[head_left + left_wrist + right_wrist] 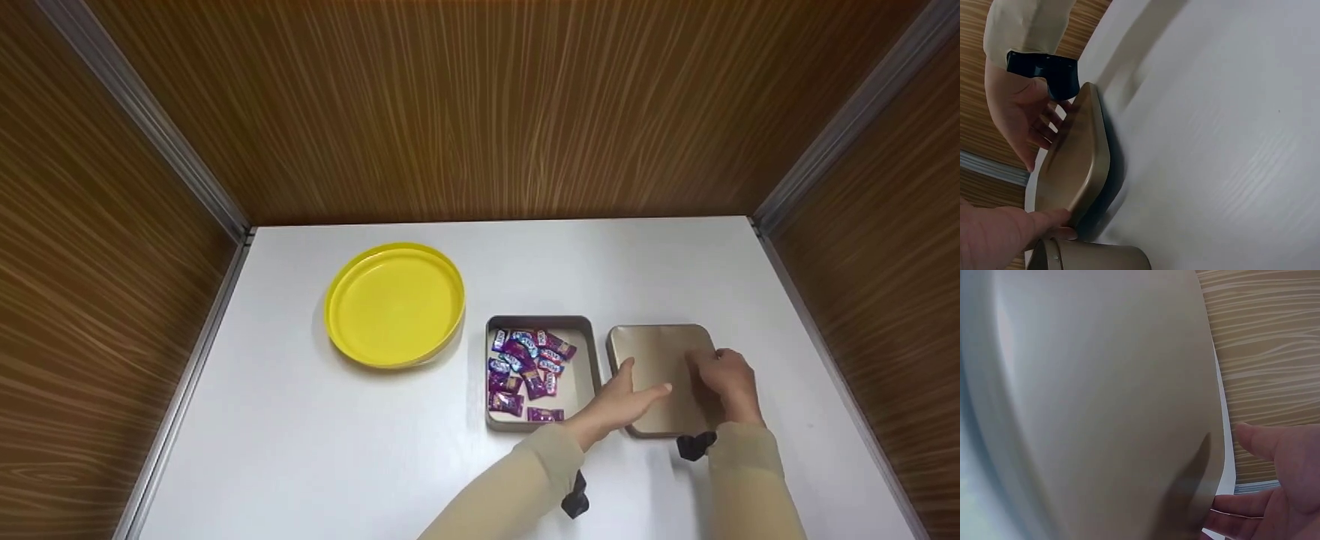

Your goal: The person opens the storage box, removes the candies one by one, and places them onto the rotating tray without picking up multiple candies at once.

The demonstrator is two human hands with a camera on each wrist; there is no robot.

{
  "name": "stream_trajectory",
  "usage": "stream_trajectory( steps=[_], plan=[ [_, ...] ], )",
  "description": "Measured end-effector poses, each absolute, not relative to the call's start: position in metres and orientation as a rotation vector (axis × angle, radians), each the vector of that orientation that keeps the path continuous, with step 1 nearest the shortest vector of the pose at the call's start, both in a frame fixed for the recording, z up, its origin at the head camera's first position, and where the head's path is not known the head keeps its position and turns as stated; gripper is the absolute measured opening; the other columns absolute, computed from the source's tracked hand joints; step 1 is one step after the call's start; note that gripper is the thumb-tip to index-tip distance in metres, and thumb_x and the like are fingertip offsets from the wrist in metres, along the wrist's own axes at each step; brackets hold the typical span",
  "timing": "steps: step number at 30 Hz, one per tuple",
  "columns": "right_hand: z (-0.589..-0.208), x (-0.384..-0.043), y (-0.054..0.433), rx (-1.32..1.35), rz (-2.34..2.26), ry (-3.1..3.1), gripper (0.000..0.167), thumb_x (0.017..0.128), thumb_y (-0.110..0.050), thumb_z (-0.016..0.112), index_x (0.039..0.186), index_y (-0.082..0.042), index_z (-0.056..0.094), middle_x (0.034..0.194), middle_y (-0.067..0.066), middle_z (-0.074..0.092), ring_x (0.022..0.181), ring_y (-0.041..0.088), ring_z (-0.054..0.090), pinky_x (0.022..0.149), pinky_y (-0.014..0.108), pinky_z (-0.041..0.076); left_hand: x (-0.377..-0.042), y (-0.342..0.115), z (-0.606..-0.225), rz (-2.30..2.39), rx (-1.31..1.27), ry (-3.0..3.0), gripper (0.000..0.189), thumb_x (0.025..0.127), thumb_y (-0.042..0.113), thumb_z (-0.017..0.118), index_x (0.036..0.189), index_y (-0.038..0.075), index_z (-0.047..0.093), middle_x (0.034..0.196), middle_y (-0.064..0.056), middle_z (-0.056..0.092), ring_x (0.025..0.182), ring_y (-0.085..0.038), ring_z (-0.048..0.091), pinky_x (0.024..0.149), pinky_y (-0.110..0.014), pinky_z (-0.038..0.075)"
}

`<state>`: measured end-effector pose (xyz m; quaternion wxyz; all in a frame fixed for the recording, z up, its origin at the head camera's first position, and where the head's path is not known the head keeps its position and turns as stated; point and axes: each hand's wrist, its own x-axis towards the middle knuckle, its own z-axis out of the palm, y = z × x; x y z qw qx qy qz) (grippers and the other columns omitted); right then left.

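A flat gold-coloured tin lid (667, 352) lies right of the open tin box (581, 371), which holds several small purple and blue wrapped sweets (529, 367). My left hand (619, 401) is at the lid's left side, thumb stretched over its top and apart from the extended forefinger. In the left wrist view its fingertips (1058, 216) are right at the lid's near corner. At the opposite edge is my right hand (729, 379). The right wrist view shows its fingers (1241, 503) loosely at the lid's rim, with the thumb (1258, 439) standing off it.
A round yellow tray-like lid or dish (397, 307) sits left of the tin box on the white table (337, 450). Wood-grain panels (487, 112) stand around the back and sides, joined by grey metal strips. A dark wrist mount (576, 499) hangs under the left sleeve.
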<state>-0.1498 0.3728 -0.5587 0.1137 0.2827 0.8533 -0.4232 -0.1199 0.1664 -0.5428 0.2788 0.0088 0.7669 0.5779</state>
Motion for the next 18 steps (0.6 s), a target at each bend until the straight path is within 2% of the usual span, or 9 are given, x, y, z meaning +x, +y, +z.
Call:
stream_trajectory(
  steps=[6,12,18],
  plan=[
    [-0.5601,-0.1507,0.3722,0.820,-1.200,2.512,0.074,0.097,-0.040,0.046,0.136,0.023,0.035,0.122,0.043,0.048,0.107,0.055,0.054,0.078,0.059,0.054,-0.1238,0.1722,-0.5458,1.737,-0.137,1.932,0.081,0.088,0.040,0.066,0.151,0.005,0.030,0.152,-0.015,0.036,0.139,-0.032,0.035,0.113,-0.047,0.027],
    [-0.5599,-0.1525,0.3736,0.788,-1.113,2.543,0.076,0.098,-0.043,0.045,0.135,0.023,0.035,0.122,0.043,0.048,0.108,0.055,0.053,0.080,0.058,0.053,-0.1240,0.1734,-0.5470,1.727,-0.148,1.923,0.084,0.087,0.043,0.066,0.153,0.008,0.027,0.154,-0.015,0.034,0.140,-0.032,0.032,0.113,-0.048,0.026],
    [-0.5608,-0.1528,0.3717,0.800,-1.143,2.526,0.079,0.097,-0.042,0.048,0.140,0.022,0.028,0.128,0.044,0.044,0.114,0.057,0.050,0.083,0.062,0.051,-0.1243,0.1725,-0.5475,1.698,-0.138,1.908,0.091,0.087,0.043,0.067,0.156,0.010,0.018,0.157,-0.015,0.028,0.143,-0.032,0.026,0.115,-0.049,0.021]
  ],
)
